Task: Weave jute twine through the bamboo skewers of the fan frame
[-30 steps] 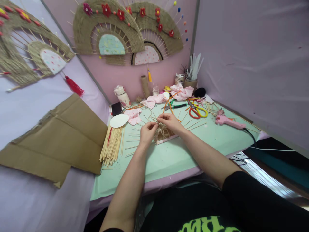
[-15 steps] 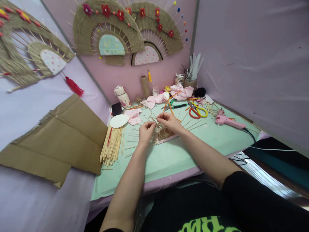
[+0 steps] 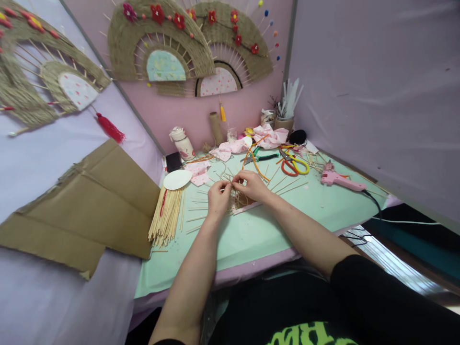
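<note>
A mint-green cloth-covered tabletop (image 3: 251, 239) fills the centre of the frame, below a pink wall (image 3: 172, 115) hung with large tan woven fan shapes (image 3: 122, 52) across the upper left and top. At the centre lies a brown half-round piece with a pink edge (image 3: 246, 209), thin pale wooden sticks (image 3: 197, 209) spreading around it. The right hand (image 3: 253, 186) has dropped slightly and shifted left since half a second ago, so its fingertips now meet those of the left hand (image 3: 217, 199). Both are pinched on thin pale tan strands (image 3: 236, 199) over the piece; which strand each holds is too small to tell. This suggests close, two-handed strand work.
</note>
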### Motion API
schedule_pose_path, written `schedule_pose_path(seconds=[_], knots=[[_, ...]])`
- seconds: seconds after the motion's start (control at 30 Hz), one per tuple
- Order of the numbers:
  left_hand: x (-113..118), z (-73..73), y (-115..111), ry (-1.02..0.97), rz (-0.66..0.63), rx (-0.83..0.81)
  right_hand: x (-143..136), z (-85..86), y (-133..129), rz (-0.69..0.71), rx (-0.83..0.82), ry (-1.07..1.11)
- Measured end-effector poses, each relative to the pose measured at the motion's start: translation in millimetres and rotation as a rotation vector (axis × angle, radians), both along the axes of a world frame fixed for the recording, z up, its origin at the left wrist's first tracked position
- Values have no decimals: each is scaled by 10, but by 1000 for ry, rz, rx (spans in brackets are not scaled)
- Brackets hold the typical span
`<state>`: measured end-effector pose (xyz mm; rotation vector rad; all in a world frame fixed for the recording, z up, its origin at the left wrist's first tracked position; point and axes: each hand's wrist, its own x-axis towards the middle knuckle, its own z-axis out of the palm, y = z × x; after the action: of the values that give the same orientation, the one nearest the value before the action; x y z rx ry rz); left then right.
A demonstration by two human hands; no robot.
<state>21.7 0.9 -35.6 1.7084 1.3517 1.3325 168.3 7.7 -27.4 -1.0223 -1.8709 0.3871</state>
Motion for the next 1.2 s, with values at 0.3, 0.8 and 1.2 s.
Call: schedule_pose_path(seconds=[0.3,0.8,1.2], knots=[[-12,-26,-9,126,-21,127,-10,-25,20,8,-30,-51],[10,-21,-15,83,54,63,-57,-12,10,19,-298,108],[8,-13,-17,83,35,42,-53,9,4,33,-399,177]])
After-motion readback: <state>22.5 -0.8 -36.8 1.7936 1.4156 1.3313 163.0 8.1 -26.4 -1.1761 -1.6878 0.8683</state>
